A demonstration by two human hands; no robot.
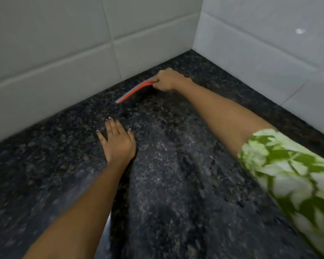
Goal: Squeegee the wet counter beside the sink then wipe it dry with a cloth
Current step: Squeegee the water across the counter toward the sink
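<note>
A dark speckled granite counter (176, 184) fills the view, with streaks of water across its middle. My right hand (168, 80) reaches far back toward the corner and grips an orange squeegee (134, 91) with a grey blade. The blade lies on the counter close to the back wall. My left hand (118, 140) rests flat on the counter nearer to me, fingers spread, holding nothing. No cloth or sink shows.
White tiled walls (64, 43) meet in a corner (195, 47) behind the counter, bounding it at the back and on the right. A green and white patterned sleeve (288, 171) covers my right upper arm.
</note>
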